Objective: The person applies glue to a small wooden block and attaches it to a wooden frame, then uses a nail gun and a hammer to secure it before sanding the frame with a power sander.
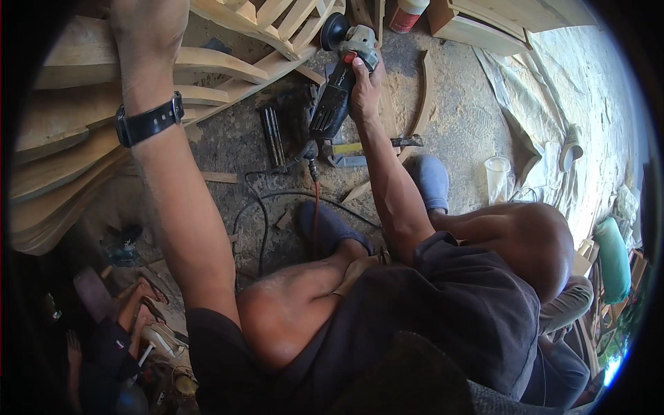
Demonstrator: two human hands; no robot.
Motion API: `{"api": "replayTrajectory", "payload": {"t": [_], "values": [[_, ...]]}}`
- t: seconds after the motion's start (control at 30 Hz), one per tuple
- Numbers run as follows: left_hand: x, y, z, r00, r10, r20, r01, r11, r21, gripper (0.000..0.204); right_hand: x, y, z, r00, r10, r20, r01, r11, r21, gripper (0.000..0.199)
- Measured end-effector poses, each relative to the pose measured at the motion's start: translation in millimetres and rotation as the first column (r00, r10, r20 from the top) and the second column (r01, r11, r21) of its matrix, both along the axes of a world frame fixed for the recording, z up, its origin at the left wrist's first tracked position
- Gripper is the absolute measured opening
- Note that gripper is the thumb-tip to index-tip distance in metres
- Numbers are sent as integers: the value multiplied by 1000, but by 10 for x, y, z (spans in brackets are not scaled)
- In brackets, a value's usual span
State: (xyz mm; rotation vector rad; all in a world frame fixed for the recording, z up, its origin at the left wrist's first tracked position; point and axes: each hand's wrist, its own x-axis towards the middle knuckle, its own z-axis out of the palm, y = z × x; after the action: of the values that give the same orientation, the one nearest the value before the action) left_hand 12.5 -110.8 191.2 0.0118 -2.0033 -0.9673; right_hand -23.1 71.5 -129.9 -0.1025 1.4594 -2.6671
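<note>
My right hand [364, 88] grips a grey and black angle grinder [337, 83] by its body, the round disc end pointing up toward a slatted wooden chair frame [277, 31]. A cord runs from the grinder's tail down across the floor. My left hand [149, 28] is pressed on a curved wooden board [76, 62] at the upper left, fingers folded over its top edge. A black watch [149, 121] sits on that wrist. My knees and grey slippers show below.
Stacked curved boards [48, 173] fill the left side. A black nail gun [287, 121] and a small hammer [404, 142] lie on the dusty floor. A clear plastic cup [497, 176] stands right. Another person's feet in sandals [138, 304] are at lower left.
</note>
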Motion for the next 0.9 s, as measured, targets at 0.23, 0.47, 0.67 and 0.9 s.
{"api": "replayTrajectory", "payload": {"t": [0.23, 0.47, 0.67, 0.9], "values": [[-30, -57, -33, 995, 96, 0, -96, 994, -55, 37, 69, -27, 98, 999, -37, 33, 36, 999, 13, 71], [-66, 12, -116, 982, 145, -124, -152, 987, -46, 40, 59, -87, 53, 1000, -6, 26, 7, 999, -54, 74], [51, -41, 63, 997, 12, 82, -4, 995, -99, 38, 52, -82, 30, 1000, 19, 4, -19, 999, -47, 73], [-75, -59, 11, 997, 82, -9, -82, 996, -43, 35, 37, -83, -16, 1000, -4, 4, 4, 999, -35, 73]]}}
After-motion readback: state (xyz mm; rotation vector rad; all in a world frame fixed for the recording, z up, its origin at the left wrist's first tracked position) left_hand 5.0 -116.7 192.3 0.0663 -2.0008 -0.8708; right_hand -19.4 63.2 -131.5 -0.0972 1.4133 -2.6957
